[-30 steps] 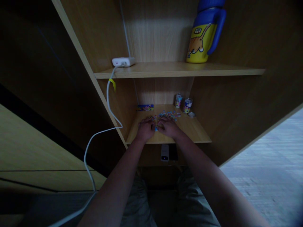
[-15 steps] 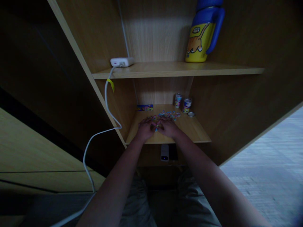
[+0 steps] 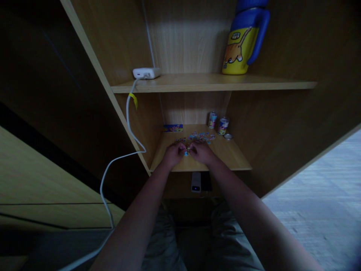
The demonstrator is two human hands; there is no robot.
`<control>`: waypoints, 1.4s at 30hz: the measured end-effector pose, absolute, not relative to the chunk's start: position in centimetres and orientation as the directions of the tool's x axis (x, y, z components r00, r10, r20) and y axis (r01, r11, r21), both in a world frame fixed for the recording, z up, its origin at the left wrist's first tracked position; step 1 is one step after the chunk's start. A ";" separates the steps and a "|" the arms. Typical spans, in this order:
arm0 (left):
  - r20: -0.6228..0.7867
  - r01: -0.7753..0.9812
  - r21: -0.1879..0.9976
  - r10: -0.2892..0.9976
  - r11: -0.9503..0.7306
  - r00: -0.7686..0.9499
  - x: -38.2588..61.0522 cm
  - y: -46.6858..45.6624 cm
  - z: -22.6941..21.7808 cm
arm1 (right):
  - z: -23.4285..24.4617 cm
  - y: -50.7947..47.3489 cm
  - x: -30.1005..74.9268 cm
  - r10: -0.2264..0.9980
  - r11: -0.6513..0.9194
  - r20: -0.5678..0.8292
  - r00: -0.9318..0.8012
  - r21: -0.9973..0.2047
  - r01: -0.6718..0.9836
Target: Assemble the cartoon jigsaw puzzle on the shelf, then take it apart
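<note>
My left hand (image 3: 172, 155) and my right hand (image 3: 201, 153) rest side by side on the lower wooden shelf (image 3: 225, 156). Their fingertips pinch together around a small colourful puzzle piece (image 3: 186, 151) held between them. Just behind the hands lies a loose scatter of several small colourful puzzle pieces (image 3: 200, 136). Both forearms reach in from the bottom of the view.
Two small printed tins (image 3: 218, 123) and a round lid (image 3: 228, 136) stand at the shelf's back right, a flat picture card (image 3: 173, 128) at the back left. Above, a yellow-and-blue flask (image 3: 244, 39) and a white charger (image 3: 146, 73) with a hanging cable (image 3: 124, 158). A small device (image 3: 196, 182) sits below.
Both hands went from lying flatter on the shelf to curling their fingers in and pinching a piece between them. The view shifted slightly.
</note>
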State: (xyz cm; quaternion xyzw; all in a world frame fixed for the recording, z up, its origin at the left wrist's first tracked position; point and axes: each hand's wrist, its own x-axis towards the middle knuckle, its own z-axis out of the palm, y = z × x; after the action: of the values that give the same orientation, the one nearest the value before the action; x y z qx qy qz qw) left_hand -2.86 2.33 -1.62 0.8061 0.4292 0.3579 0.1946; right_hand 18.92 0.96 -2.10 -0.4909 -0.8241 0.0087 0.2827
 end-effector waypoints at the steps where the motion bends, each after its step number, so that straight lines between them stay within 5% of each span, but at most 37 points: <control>1: 0.408 0.541 0.632 0.832 -0.554 0.376 -2.9 2.4 -1.7 | -2.1 1.0 18.9 0.819 0.509 0.455 -0.350 -0.292 0.810; 7: 0.416 0.475 0.689 0.835 -0.548 0.360 -3.1 2.6 -1.9 | -2.1 1.0 19.0 0.821 0.489 0.478 -0.311 -0.310 0.816; 18: 0.394 0.282 0.819 0.847 -0.500 0.357 -3.2 2.6 -1.7 | -2.9 1.7 19.5 0.701 0.690 0.520 -0.488 -0.320 0.649; 42: 0.456 0.390 0.738 0.833 -0.550 0.312 -3.2 2.4 -1.4 | -2.0 1.1 19.1 0.772 0.578 0.518 -0.369 -0.328 0.748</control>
State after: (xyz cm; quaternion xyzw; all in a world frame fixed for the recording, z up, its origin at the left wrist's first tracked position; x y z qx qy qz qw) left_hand -3.20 2.40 -1.44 0.7680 0.3984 0.4304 0.2573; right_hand 19.15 1.13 -2.00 -0.4592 -0.8270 0.0185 0.3237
